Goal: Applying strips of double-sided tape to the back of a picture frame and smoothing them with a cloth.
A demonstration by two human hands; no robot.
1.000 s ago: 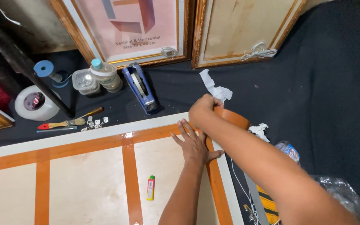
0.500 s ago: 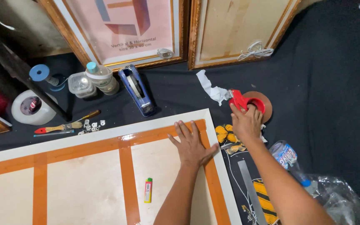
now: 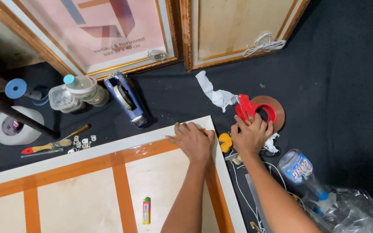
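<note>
My left hand (image 3: 193, 140) presses flat on the far right corner of a white-framed panel (image 3: 87, 155) whose plywood back is taped with brown strips. My right hand (image 3: 251, 136) rests just off the panel's corner on the black cloth, gripping a red tape dispenser (image 3: 249, 108) loaded with a brown tape roll (image 3: 276, 108). A crumpled strip of white paper (image 3: 214, 92) lies just beyond the dispenser.
A lighter (image 3: 146, 210) lies on the panel. A blue stapler-like tool (image 3: 128, 100), jars (image 3: 76, 92), tape rolls (image 3: 14, 125), a screwdriver (image 3: 55, 144) and small hangers sit at left. Two gilt frames (image 3: 186, 39) lean at the back. A plastic bottle (image 3: 305, 172) and bag lie right.
My right hand has carried the tape dispenser from the panel's corner out to the right and set it down on the cloth. My left hand shifted up to the panel's corner.
</note>
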